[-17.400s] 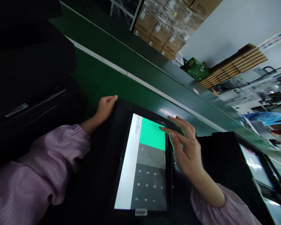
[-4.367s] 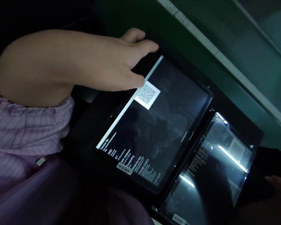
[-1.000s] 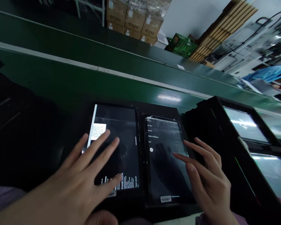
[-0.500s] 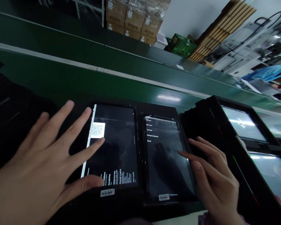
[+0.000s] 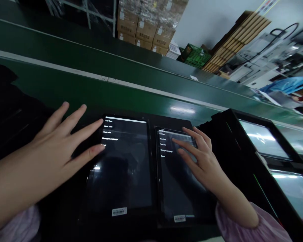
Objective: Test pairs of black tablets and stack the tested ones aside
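One tablet lay face up toward the left edge of a black case, and a second tablet lay just beside it toward the right edge. Through the head view I read a similar white menu near the far end of each screen — Full Test, Item Test, Test Info, Change Language — with the start of the last line on the first tablet covered by the thumb.

I recorded the left hand as spread and palm down, its nearest tips at the far left corner of the first tablet. The right hand was loosely spread over the far half of the second tablet, index tip near the Item Test line. Neither hand grasped anything; fingertip contact I could not confirm.

A barcode label sat at the near edge of the first tablet — another label matched it on the second. A green surface stretched beyond the case's far edge. A further black housing stood to the right.
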{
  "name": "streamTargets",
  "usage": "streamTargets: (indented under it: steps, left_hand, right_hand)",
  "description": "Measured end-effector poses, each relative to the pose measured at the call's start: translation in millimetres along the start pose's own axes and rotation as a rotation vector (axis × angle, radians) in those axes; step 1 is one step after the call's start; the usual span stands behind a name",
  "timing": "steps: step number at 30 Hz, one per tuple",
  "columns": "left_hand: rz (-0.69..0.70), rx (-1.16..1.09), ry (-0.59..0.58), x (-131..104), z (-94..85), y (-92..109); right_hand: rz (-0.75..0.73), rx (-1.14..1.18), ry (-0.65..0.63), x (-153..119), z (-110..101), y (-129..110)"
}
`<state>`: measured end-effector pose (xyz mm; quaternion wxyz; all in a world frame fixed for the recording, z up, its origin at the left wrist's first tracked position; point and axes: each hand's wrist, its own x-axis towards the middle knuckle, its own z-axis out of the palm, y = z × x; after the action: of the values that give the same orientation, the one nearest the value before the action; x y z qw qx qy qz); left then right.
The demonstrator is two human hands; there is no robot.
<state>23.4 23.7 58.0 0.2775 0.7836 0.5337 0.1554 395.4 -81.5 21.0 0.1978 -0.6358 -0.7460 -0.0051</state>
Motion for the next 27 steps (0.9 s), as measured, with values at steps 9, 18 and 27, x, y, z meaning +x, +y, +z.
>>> streamTargets:
  steps: [9,18,27]
  left_hand:
    - [-0.196,-0.094,-0.138,55.1,11.1,-9.8]
    - [-0.199,-0.221,-0.052,65.3,27.4,-8.3]
    - [-0.228,-0.253,-0.116,66.7,18.3,-14.1]
  right_hand:
    - [-0.015,0.035,0.092,-3.8,12.6,4.0]
    - [0.026,0.064,0.152,-10.6,1.8,-0.3]
    - [-0.024,0.079,0.085,-21.3,2.3,-1.5]
